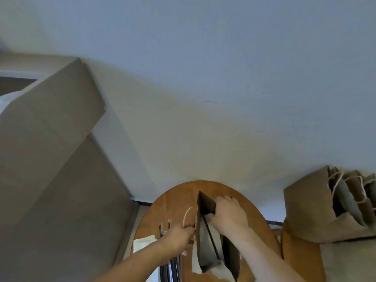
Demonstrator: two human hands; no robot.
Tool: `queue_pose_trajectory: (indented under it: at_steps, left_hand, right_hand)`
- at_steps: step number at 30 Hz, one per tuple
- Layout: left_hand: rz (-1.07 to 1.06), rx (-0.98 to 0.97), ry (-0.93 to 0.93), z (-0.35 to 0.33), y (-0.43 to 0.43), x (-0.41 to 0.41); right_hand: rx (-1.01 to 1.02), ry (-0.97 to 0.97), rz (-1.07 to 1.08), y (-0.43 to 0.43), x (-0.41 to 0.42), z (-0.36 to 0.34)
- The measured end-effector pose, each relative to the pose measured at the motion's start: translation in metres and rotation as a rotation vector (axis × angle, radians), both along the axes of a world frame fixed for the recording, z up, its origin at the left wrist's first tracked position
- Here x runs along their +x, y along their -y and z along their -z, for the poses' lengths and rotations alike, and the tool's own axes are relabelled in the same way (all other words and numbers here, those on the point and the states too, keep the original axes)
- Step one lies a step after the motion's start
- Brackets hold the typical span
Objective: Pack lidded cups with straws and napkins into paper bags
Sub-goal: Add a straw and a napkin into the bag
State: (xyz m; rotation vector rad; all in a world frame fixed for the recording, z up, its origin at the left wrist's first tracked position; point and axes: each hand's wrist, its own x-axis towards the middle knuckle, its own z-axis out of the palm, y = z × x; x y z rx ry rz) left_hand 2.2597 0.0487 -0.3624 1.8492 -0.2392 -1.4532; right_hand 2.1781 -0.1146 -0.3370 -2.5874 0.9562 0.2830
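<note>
A brown paper bag (205,241) stands open on the round wooden table (175,200). My left hand (180,238) grips the bag's left edge by its twine handle (186,215). My right hand (230,215) holds the bag's far rim, with a black straw (211,239) slanting down into the bag beneath it. Something white shows at the bag's near bottom. Several black straws (169,265) lie on the table to the left, beside a white napkin (143,244). No cup is visible.
Several standing paper bags with twine handles (333,202) crowd the right, on a second wooden surface (299,257). A beige upholstered piece (50,159) fills the left. A plain wall lies behind the table.
</note>
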Motion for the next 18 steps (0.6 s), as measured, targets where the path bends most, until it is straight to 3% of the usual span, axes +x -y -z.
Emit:
queue_pose_trajectory:
  at_steps: [2,4,12,18]
  left_hand:
    - [0.026,-0.002,0.027,-0.002,0.001,0.0]
    - [0.083,-0.014,0.049,-0.002,0.003,0.0]
    - [0.251,0.007,0.065,-0.002,0.014,-0.016]
    - [0.195,-0.196,0.122,0.003,0.034,-0.049]
  right_hand:
    - [-0.12,0.115,0.054,0.012,-0.011,-0.018]
    - [-0.065,0.17,0.17,0.026,-0.026,-0.025]
    - [0.864,0.029,0.54,0.018,-0.067,0.007]
    - [1.039,0.204,0.497,-0.01,-0.054,0.018]
